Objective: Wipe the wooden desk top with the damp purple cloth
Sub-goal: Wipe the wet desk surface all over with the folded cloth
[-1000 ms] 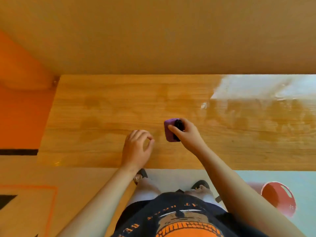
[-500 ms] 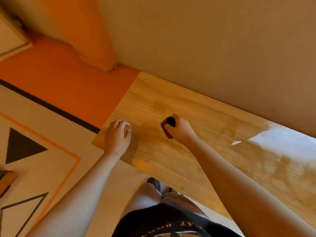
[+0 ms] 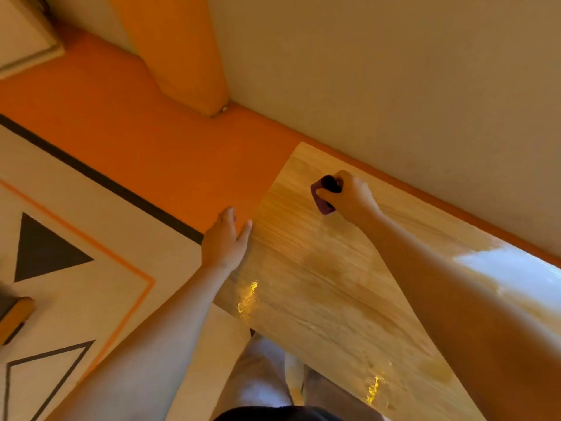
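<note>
The wooden desk top (image 3: 328, 287) runs diagonally from upper centre to lower right, with damp patches and glare on it. My right hand (image 3: 349, 194) grips the small folded purple cloth (image 3: 322, 197) and holds it down on the wood near the desk's far left corner, close to the wall. A dark part of the cloth shows between my fingers. My left hand (image 3: 226, 241) rests on the desk's left edge, thumb on the wood and fingers over the side.
A beige wall (image 3: 394, 86) borders the desk's far side. Left of the desk lies an orange floor (image 3: 136, 141) and a cream rug with black triangles (image 3: 60, 268). My legs (image 3: 267, 378) stand at the desk's near edge. Bright window glare (image 3: 510, 268) covers the desk's right part.
My head has turned left and tilted. My right hand has carried the cloth across the wood toward the desk's far left corner. My left hand has slid to the desk's left edge.
</note>
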Demonstrator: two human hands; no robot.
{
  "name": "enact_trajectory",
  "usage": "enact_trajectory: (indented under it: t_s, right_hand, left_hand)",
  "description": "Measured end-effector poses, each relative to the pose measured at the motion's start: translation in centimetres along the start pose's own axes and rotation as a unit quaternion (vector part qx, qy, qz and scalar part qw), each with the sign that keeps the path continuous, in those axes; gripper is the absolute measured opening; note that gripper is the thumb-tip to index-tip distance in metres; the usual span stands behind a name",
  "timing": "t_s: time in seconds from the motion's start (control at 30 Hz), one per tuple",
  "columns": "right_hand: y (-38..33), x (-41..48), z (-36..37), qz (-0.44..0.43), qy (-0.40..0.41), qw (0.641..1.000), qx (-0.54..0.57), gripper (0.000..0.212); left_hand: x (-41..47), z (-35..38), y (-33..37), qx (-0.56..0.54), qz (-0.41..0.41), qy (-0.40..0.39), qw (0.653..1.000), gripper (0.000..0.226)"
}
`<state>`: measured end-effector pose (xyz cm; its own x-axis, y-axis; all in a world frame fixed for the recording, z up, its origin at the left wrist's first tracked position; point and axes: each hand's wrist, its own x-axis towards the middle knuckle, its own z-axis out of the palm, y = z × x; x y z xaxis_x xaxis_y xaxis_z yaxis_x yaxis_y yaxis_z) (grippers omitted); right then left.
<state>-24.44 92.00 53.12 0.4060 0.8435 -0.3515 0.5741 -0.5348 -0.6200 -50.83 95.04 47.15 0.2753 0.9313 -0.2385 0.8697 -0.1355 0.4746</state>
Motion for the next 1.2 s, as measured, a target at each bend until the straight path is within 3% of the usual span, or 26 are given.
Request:
enact_trajectory:
  t_s: [0.13, 0.17, 0.27, 0.3, 0.47, 0.67, 0.83, 0.93, 1.0, 1.2]
  right_hand:
    - [-1.8, 3.9, 0.4, 0.012, 0.026, 1.0, -0.004, 0.004]
    - [-2.4, 4.9, 0.3, 0.019, 0.032, 0.999, -0.004, 0.004]
    - [-3.7, 8.4, 0.0, 0.013, 0.065, 0.998, -0.01, 0.036]
    - [-3.9, 9.4, 0.0, 0.011, 0.079, 0.997, -0.026, 0.038]
    - [-5.0, 12.0, 2.5, -0.011, 0.113, 0.989, -0.09, 0.028]
    - [-5.3, 10.7, 6.6, -0.176, 0.013, 0.972, -0.155, 0.023]
    - [-1.7, 13.5, 2.2, -0.022, 0.129, 0.989, -0.072, 0.025]
    - [-0.6, 13.3, 1.8, 0.024, 0.171, 0.985, -0.025, 0.029]
    - [-1.3, 11.8, 2.8, 0.004, 0.157, 0.987, -0.043, 0.032]
    - [-4.1, 3.3, 8.0, -0.148, 0.007, 0.987, -0.064, 0.03]
  left_hand:
    - [0.0, 1.3, -0.8, 0.032, 0.003, -0.052, 0.998, 0.045]
    - [0.0, 1.4, -0.9, 0.026, 0.001, -0.048, 0.999, 0.044]
    - [0.1, 1.9, -1.6, -0.01, 0.013, -0.027, 0.999, 0.039]
    - [0.1, 2.0, -1.8, -0.024, 0.012, -0.024, 0.999, 0.039]
    - [0.3, 2.7, -2.2, -0.024, 0.023, -0.005, 0.999, 0.051]
    - [0.1, 2.5, -2.2, -0.052, -0.007, -0.002, 0.999, 0.046]
    - [0.1, 2.5, -2.1, -0.052, -0.001, 0.007, 0.999, 0.043]
    - [0.1, 2.5, -2.1, -0.032, 0.005, 0.012, 0.999, 0.043]
    - [0.0, 2.5, -2.0, -0.028, 0.009, 0.014, 0.999, 0.042]
    - [0.0, 2.4, -1.9, -0.016, 0.01, 0.016, 1.0, 0.059]
